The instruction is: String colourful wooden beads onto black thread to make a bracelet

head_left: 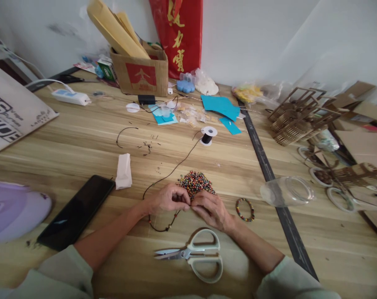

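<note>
My left hand (167, 199) and my right hand (212, 209) meet fingertip to fingertip at the near edge of a pile of small multicoloured beads (194, 181). Thumb and fingers of the left are pinched on a thin black cord (161, 231), whose loop hangs below that hand with a few beads threaded on it. The right fingers are pinched too; what lies between them is too small to make out. From the loop the cord runs up to a white spool (208, 132) wound with black cord. Scissors with pale handles (205, 268) lie just below my hands.
A beaded bracelet (245, 209) and a clear plastic container (286, 192) lie to the right. On the left are a black phone (76, 211), a folded white paper (124, 171) and a purple object (17, 211). A cardboard box (141, 74) and blue cards (221, 106) sit farther back; wooden baskets (295, 118) stand right.
</note>
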A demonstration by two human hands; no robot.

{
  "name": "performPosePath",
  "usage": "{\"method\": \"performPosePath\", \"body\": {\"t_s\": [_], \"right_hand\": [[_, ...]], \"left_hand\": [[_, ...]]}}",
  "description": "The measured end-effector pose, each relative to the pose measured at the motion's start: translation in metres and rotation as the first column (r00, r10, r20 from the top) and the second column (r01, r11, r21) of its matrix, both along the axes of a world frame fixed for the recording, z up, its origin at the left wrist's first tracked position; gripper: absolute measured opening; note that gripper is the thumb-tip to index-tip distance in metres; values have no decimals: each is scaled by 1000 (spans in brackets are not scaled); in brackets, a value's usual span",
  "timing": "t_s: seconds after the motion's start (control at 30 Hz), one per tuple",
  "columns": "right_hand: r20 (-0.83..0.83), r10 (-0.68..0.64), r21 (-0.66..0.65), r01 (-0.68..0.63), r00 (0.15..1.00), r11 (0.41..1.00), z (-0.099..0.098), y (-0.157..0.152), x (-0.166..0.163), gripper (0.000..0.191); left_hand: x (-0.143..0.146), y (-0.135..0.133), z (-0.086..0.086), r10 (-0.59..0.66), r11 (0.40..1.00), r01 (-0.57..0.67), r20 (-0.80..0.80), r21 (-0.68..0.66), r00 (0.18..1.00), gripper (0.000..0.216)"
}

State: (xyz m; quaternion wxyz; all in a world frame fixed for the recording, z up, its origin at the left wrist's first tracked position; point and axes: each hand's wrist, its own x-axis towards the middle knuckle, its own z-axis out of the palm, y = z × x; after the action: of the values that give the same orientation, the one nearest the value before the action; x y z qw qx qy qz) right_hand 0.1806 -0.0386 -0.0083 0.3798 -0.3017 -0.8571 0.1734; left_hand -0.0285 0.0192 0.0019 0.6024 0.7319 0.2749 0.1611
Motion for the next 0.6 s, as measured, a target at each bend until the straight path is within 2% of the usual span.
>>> {"method": "performPosePath", "body": {"t_s": [0.23, 0.47, 0.6], "right_hand": [[-18, 8, -54, -9, 1000, 998, 4, 0, 0, 10], [-153, -223, -111, 207, 963, 972, 7, 2, 1, 11], [-165, -262, -104, 248, 951, 963, 6, 4, 2, 11]], "left_hand": [[-1, 2, 0, -14, 1000, 14, 25, -4, 1000, 15], [-8, 6, -5, -38, 991, 52, 110, -126, 993, 24], [-13, 9, -5, -12, 974, 45, 150, -221, 989, 28]]}}
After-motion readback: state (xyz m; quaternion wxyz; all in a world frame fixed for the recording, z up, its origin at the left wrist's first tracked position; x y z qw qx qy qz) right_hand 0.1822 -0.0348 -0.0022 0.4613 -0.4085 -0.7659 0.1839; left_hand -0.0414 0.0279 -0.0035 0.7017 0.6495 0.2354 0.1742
